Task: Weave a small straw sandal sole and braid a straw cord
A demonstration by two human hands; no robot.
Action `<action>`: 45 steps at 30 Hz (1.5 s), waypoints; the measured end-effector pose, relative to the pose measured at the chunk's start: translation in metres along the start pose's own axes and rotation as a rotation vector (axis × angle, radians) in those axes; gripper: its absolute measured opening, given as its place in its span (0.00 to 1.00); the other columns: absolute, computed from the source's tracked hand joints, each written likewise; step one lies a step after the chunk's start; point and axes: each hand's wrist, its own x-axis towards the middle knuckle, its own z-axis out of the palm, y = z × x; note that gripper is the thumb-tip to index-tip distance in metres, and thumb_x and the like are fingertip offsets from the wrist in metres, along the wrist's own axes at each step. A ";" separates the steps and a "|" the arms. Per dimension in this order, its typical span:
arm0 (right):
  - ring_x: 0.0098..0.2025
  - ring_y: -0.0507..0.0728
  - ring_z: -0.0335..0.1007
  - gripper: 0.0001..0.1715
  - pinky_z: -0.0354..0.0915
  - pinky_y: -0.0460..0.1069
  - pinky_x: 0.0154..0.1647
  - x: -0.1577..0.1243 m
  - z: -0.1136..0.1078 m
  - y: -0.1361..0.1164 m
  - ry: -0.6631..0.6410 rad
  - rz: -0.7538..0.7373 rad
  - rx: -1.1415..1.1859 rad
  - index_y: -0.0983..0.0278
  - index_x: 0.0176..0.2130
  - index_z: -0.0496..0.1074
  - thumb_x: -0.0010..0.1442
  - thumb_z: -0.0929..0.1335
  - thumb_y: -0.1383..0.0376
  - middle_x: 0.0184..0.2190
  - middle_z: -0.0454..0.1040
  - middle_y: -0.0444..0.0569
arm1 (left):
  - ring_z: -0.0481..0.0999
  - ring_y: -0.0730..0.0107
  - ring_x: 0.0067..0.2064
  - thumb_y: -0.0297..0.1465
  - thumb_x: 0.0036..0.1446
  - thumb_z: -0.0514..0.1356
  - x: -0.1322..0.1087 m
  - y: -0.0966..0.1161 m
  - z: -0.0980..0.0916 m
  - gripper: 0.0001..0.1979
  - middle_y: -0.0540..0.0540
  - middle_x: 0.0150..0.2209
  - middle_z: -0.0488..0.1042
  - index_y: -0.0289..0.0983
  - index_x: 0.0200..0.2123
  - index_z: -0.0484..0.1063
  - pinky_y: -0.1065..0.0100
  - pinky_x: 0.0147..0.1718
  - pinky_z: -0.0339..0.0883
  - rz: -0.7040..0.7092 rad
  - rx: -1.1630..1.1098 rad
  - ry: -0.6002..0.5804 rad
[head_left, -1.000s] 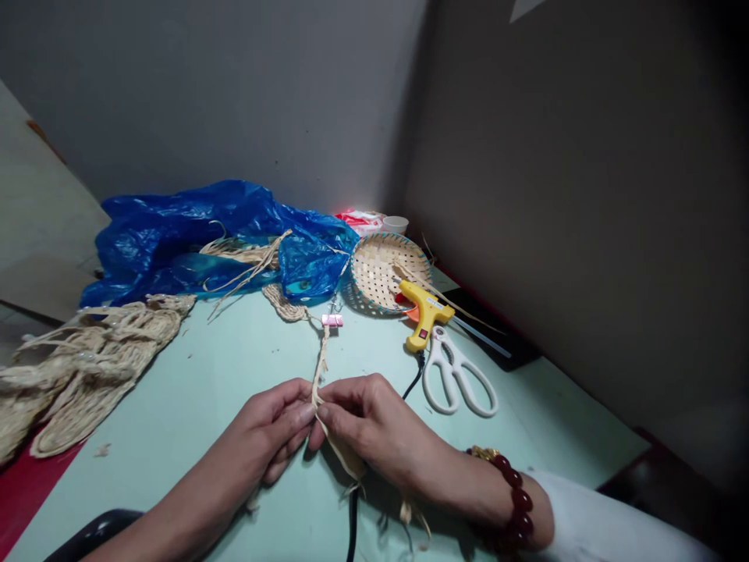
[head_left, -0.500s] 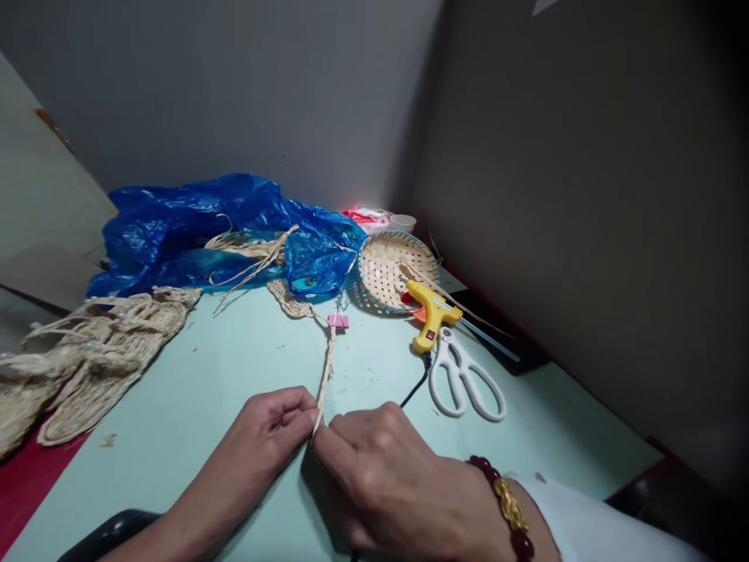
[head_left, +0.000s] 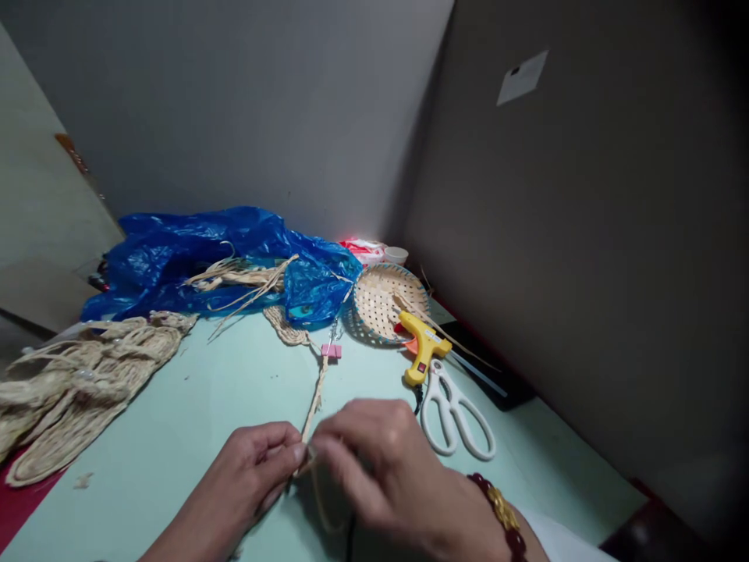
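A thin braided straw cord [head_left: 317,396] runs toward me from a pink binder clip [head_left: 331,351] on the pale green table. My left hand [head_left: 260,476] pinches the near end of the cord between thumb and fingers. Close beside it on the right, my right hand [head_left: 380,460] has thumb and index finger together on a loose straw strand [head_left: 319,499] that loops below them; its fingertips are slightly blurred. A coiled straw piece [head_left: 286,326] lies beyond the clip.
Woven straw soles [head_left: 99,382] lie at the left. Behind are a blue plastic bag [head_left: 234,234] with straw strands [head_left: 239,277] and a round woven basket [head_left: 383,300]. A yellow glue gun [head_left: 424,351] and white-handled scissors [head_left: 456,414] lie at the right.
The view has tilted upward, so the tabletop things appear lower. My right hand has turned and lifted slightly, and a looped strand now shows beneath it. My left hand keeps its pinch.
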 end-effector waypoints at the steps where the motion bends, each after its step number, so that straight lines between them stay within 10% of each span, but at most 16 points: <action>1: 0.29 0.52 0.67 0.16 0.57 0.47 0.31 0.007 -0.005 0.007 0.071 0.104 0.010 0.64 0.33 0.74 0.67 0.61 0.64 0.27 0.75 0.46 | 0.44 0.76 0.21 0.45 0.52 0.58 0.001 -0.001 -0.001 0.17 0.60 0.16 0.49 0.39 0.22 0.61 0.68 0.21 0.36 -0.010 0.010 -0.008; 5: 0.37 0.56 0.69 0.11 0.57 0.49 0.38 0.043 -0.014 0.040 0.195 0.285 -0.032 0.67 0.43 0.72 0.65 0.63 0.66 0.38 0.76 0.54 | 0.45 0.74 0.23 0.42 0.54 0.56 0.004 -0.003 -0.010 0.15 0.59 0.19 0.49 0.39 0.23 0.62 0.68 0.23 0.38 0.037 0.103 -0.004; 12: 0.28 0.52 0.66 0.10 0.58 0.47 0.33 0.084 0.001 0.069 0.089 0.345 0.057 0.66 0.30 0.72 0.64 0.65 0.69 0.24 0.72 0.45 | 0.57 0.68 0.29 0.42 0.57 0.50 0.000 0.004 -0.024 0.16 0.54 0.23 0.55 0.40 0.21 0.57 0.68 0.28 0.50 0.131 0.450 0.075; 32: 0.28 0.50 0.67 0.13 0.66 0.48 0.32 0.091 0.013 0.096 0.067 0.410 0.356 0.67 0.31 0.69 0.65 0.67 0.61 0.26 0.69 0.41 | 0.62 0.65 0.29 0.38 0.53 0.48 0.017 0.014 -0.061 0.13 0.53 0.22 0.58 0.41 0.20 0.55 0.67 0.30 0.51 0.163 0.653 0.239; 45: 0.28 0.53 0.70 0.11 0.62 0.47 0.31 0.089 0.028 0.096 0.275 0.400 0.664 0.63 0.28 0.60 0.55 0.68 0.65 0.23 0.69 0.41 | 0.62 0.66 0.28 0.36 0.53 0.51 0.032 0.014 -0.066 0.14 0.54 0.20 0.59 0.41 0.18 0.58 0.68 0.29 0.51 0.237 0.644 0.317</action>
